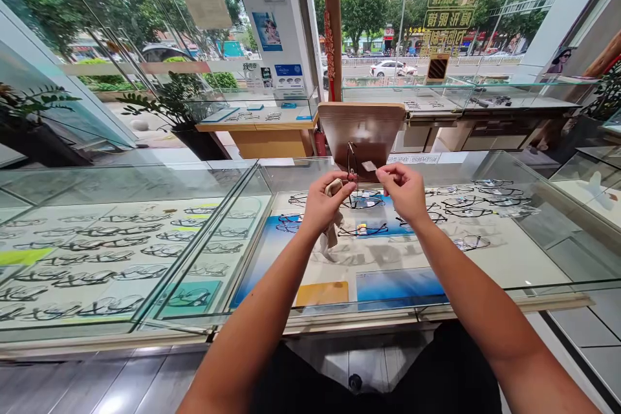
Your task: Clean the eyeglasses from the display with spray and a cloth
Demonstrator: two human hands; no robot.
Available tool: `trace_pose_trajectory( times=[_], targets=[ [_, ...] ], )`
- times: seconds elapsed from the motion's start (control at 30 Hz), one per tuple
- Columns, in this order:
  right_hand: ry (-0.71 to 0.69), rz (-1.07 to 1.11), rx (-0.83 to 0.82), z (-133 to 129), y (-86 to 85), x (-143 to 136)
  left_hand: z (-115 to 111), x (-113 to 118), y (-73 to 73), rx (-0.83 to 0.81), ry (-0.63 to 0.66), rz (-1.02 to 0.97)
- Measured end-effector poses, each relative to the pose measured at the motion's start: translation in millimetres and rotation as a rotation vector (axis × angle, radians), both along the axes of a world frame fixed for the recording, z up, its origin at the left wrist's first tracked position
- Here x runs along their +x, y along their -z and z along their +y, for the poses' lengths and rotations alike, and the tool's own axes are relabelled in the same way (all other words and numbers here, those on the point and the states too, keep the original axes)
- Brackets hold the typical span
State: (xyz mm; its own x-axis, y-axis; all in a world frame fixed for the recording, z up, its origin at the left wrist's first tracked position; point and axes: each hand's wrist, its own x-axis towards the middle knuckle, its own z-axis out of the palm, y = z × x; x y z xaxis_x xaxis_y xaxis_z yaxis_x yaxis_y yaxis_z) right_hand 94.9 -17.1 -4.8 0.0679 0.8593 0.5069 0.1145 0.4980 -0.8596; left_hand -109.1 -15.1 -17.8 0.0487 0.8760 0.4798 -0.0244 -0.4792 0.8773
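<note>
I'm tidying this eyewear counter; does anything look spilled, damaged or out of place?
Nothing plainly stands out: no visible spill or breakage. The left hand holds eyeglasses and a crumpled cloth; the right hand pinches a small pale slip.

"What colour are the glasses [358,182] you're holding?"

"Dark, perhaps black; they're too thin for me to be sure. My cloth [332,235] is beige and my little tag [369,166] whitish."

"Anything brighter?"

"I see a blue card [400,286] shading from deep to pale, a plain orange-yellow card [323,294], a teal card [213,288] and a fluorescent yellow-green strip [24,257]."

"And the upright panel [361,121]?"

"Brown, with a pale sheen. My own clothes [451,362] are black."
</note>
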Motion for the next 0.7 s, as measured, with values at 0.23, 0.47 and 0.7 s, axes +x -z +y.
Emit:
trace_pose_trajectory(
  times=[0.23,0.47,0.7],
  targets=[
    [0.445,-0.210,0.338,6.8,2.4,7.1,-0.8,6.4,6.6,0.014,0.025,0.018],
    [0.467,-0.360,0.441,6.4,5.9,5.2,-4.5,11.2,11.5,-0.005,0.091,0.040],
    [0.430,-0.429,0.468,7.6,10.1,0.6,-8.6,15.4,11.1,0.016,0.067,0.049]
  ],
)
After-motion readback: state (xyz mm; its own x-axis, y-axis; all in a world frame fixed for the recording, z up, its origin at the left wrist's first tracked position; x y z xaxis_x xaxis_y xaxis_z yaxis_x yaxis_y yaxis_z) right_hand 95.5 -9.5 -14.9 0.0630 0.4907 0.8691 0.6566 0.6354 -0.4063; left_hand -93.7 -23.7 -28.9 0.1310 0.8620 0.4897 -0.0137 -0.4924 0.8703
